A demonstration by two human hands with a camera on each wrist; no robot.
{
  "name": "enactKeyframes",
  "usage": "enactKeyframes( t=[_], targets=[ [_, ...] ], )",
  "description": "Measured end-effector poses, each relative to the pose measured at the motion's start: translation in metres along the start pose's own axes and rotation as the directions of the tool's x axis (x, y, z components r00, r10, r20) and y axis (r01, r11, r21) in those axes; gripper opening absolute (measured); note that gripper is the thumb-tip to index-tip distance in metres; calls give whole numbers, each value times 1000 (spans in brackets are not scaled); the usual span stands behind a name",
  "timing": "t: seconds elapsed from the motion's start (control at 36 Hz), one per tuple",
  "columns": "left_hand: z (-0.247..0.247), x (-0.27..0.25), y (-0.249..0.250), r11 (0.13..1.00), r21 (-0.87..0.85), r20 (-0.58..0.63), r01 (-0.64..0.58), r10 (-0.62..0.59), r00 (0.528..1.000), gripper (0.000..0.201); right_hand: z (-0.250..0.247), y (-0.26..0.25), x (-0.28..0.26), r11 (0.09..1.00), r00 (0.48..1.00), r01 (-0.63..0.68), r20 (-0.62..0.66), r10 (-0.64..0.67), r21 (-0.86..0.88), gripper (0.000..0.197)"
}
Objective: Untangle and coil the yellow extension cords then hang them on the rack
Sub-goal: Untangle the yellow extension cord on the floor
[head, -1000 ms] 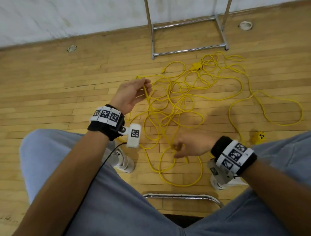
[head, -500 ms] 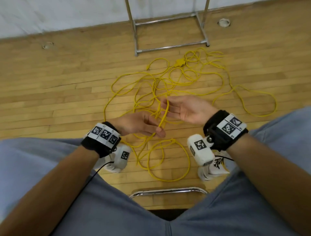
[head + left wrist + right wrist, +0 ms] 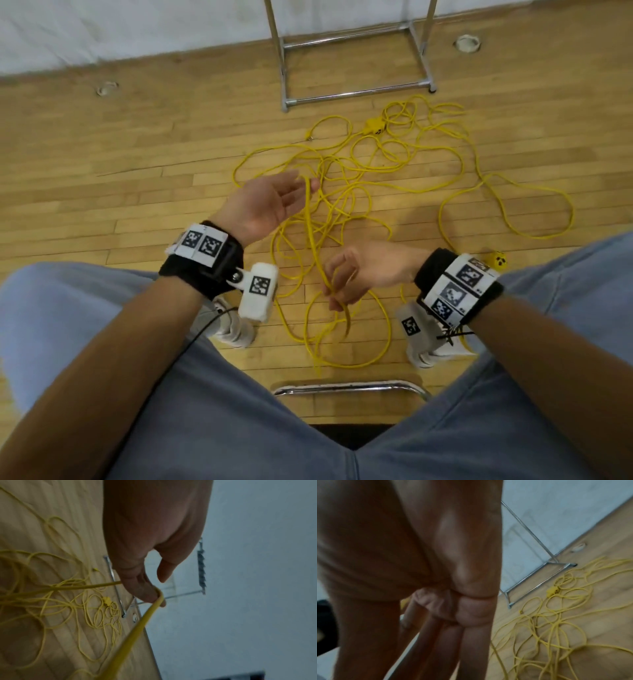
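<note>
Yellow cord [image 3: 312, 233] runs taut between the hands: draped over the left hand [image 3: 263, 205], whose fingers lie straight, and pinched by the right hand [image 3: 356, 274], likely measuring a loop. Beyond them the tangle [image 3: 376, 164] sprawls before the rack [image 3: 356, 92].

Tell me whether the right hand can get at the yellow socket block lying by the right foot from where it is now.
Probably yes. The right hand pinches the cord, but bare floor lies between it and the socket block; it would need to let go first.
</note>
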State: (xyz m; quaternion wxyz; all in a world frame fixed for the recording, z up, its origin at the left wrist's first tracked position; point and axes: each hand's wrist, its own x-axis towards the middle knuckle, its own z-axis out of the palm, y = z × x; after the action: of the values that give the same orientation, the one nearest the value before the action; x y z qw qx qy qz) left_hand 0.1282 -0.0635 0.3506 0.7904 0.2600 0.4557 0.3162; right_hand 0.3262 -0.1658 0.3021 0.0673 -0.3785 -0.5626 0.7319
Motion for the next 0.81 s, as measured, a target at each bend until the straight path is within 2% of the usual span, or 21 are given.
enactKeyframes(
  t=[0.06,0.11,0.17,0.22,0.28,0.33,0.39,0.42,0.47,0.53,0.58,0.61,0.64,0.67,0.72,0.75,0.81],
  targets=[
    [8,-7,-9,989,132,12,-64,63,998,16,-6,2,1,996,999,-7,-34,10,87,21],
    [13,-15,-14,975,208,80,-76,60,995,16,-12,1,2,924,992,38,-124,10,381,27],
    [14,-21,-17,957,289,171,-21,-30,985,21,-23,-1,3,741,974,167,-225,-22,650,33],
    [12,-26,-22,917,397,216,39,-135,967,31,-30,-7,5,539,965,246,-255,-59,806,32],
    [7,-26,-29,864,502,249,23,-170,953,33,-33,-13,6,403,954,295,-293,-68,866,40],
    [0,-26,-35,804,594,259,-8,-182,949,30,-37,-15,11,299,935,341,-354,-13,891,45],
    [-9,-25,-38,715,698,267,-32,-219,938,27,-41,-14,14,201,893,397,-427,142,896,34],
    [-12,-25,-41,659,750,290,-53,-256,922,24,-45,-12,14,192,857,421,-458,236,887,27],
    [-18,-24,-48,545,835,302,-76,-338,891,21,-52,-5,13,220,774,471,-520,362,854,21],
    [-26,-20,-58,465,884,248,-44,-388,888,16,-58,-1,13,263,693,530,-590,414,807,11],
    [-30,-15,-66,426,905,193,2,-413,890,12,-54,-4,14,340,671,544,-641,372,767,9],
    [-29,-14,-68,428,902,154,44,-416,896,13,-50,-8,14,398,688,528,-653,317,750,13],
    [-27,-12,-69,467,879,109,101,-401,909,18,-43,-13,14,469,715,502,-654,248,726,17],
    [-22,-12,-67,561,813,83,158,-379,922,26,-35,-20,12,550,751,467,-639,166,692,20],
    [-14,-6,-60,804,551,90,224,-324,942,43,-19,-32,5,713,836,377,-549,12,591,23],
    [-11,-2,-53,886,393,103,248,-311,945,50,-11,-36,2,795,876,324,-481,-46,513,22],
    [-9,5,-36,950,127,159,286,-304,939,66,3,-36,-2,933,940,206,-324,-105,296,16]
  ],
)
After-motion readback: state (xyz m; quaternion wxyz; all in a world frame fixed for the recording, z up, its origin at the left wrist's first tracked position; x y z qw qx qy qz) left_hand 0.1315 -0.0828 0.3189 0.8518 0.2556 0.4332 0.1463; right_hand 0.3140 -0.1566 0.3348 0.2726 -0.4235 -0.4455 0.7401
